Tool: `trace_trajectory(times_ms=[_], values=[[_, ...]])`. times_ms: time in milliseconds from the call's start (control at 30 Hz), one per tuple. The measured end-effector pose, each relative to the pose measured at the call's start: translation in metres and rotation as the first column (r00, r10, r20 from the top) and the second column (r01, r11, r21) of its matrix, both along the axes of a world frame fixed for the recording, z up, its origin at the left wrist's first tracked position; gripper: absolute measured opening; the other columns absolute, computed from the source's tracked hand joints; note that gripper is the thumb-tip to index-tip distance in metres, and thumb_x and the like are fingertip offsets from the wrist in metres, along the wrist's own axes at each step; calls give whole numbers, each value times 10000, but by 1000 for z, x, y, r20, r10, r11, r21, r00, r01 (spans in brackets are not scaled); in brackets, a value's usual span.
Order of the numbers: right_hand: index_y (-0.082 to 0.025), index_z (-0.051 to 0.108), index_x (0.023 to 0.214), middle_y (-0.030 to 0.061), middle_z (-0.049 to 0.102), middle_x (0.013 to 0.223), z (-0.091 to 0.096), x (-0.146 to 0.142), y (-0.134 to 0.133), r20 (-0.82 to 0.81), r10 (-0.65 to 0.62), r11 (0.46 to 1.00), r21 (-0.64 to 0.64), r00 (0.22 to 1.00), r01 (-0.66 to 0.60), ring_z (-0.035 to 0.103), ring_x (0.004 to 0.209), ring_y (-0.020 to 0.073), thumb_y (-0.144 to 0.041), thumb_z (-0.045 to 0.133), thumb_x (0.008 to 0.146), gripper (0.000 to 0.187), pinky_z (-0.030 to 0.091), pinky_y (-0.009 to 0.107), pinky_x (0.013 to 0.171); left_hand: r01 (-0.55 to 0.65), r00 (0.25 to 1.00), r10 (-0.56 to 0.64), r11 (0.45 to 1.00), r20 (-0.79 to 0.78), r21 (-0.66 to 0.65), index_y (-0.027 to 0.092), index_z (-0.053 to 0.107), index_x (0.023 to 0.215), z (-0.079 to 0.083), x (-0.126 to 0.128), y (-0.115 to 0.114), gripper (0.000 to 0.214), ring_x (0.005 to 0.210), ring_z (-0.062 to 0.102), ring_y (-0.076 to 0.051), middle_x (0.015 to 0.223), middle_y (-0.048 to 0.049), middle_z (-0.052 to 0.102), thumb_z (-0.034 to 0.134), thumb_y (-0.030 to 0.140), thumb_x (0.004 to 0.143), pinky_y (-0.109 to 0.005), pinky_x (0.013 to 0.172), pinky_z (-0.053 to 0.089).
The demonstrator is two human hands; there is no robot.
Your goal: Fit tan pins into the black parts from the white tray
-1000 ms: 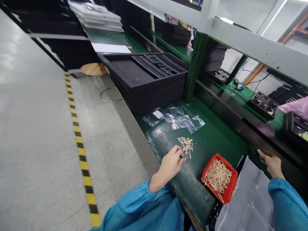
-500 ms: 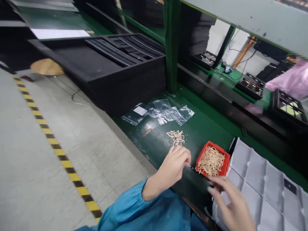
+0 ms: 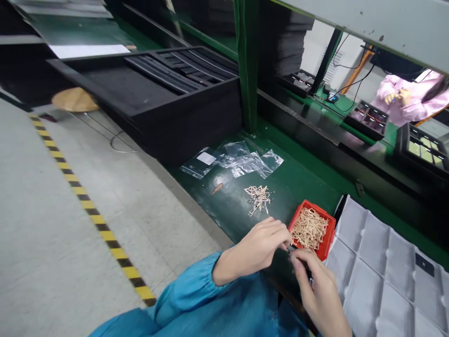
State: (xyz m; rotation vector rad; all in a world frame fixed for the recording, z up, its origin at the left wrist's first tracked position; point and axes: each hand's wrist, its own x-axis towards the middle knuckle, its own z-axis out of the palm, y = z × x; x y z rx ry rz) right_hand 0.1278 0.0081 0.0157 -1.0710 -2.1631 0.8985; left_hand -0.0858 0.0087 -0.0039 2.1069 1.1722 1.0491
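My left hand (image 3: 259, 245) is closed in a pinch over the green bench (image 3: 298, 182), just left of a red tray (image 3: 327, 234) filled with small tan pieces. My right hand (image 3: 315, 285) has come up against it, fingers curled, and the fingertips of both hands meet on a small dark thing I cannot make out. A loose heap of tan pieces (image 3: 258, 198) lies on the bench beyond my left hand. A white moulded blister tray (image 3: 389, 267) lies to the right of the red tray.
Clear plastic bags (image 3: 242, 161) lie further back. A stack of black foam trays (image 3: 168, 98) stands at the back left. Black trays (image 3: 368, 120) sit on a far shelf, where a person in pink (image 3: 410, 100) works. The floor with a yellow-black stripe (image 3: 87, 210) is on the left.
My right hand came from the far side of the white tray down to the front. My left hand drew back from the loose heap. The two now meet beside the red tray.
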Motion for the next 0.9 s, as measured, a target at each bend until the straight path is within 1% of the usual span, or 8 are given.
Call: trace_trajectory(times_ms=[233,333,433,533,600,700,767,900], values=[[-237,703,973,-2,725,781,-5,2,1,-19,-41,991,-130,999,38,706,674,127,-298,531,1050,198,567,174,674,-12,993,18,999,116,-52,184,619,922,-2,8,-1,273,778,609,-192,841,-47,702,405,32,996,-339,757,477],[-239,722,972,0,749,795,-13,6,0,-54,-75,989,-133,996,68,717,671,128,-304,583,1026,162,579,179,689,-50,978,63,996,201,-69,177,672,985,-2,15,-4,234,977,692,-214,1000,-93,769,463,85,1033,-349,892,548],[-241,742,1001,25,792,878,-24,11,-2,-87,-120,987,-114,989,110,743,702,144,-295,626,1001,128,602,201,709,-73,924,138,979,356,-190,188,735,955,1,24,-8,105,1211,674,-251,1194,-108,779,645,144,987,-387,1059,526],[-242,757,1017,48,810,946,-32,12,-3,-107,-163,984,-84,981,155,761,720,159,-290,646,984,125,616,217,693,-52,790,280,917,545,-396,200,787,891,3,34,-11,35,1177,695,-265,1239,-103,761,785,165,885,-398,1063,513],[-242,762,996,49,808,932,-34,10,-5,-121,-186,982,-62,975,179,758,707,160,-284,664,970,109,619,221,691,-48,686,373,880,625,-473,193,795,838,3,41,-11,34,1088,710,-251,1171,-105,754,797,184,871,-379,1007,525],[-239,768,985,41,788,872,-33,7,-11,-164,-214,977,-56,963,208,741,664,155,-280,679,961,101,619,229,674,-77,544,468,854,696,-515,168,757,780,-1,45,-7,183,927,687,-209,981,-93,725,763,287,920,-326,860,548],[-233,768,996,44,779,863,-31,9,-14,-205,-278,961,-52,938,273,732,642,154,-280,686,960,102,615,238,657,-104,452,521,837,724,-537,161,725,807,-6,40,-1,270,820,648,-173,903,-73,695,717,379,966,-291,756,541],[-216,757,1014,69,784,905,-32,24,-3,-234,-378,920,12,896,391,747,720,185,-292,712,945,112,627,286,709,-109,303,570,817,764,-567,158,682,880,-14,24,12,360,761,630,-151,913,-68,681,644,492,1007,-269,681,535]])
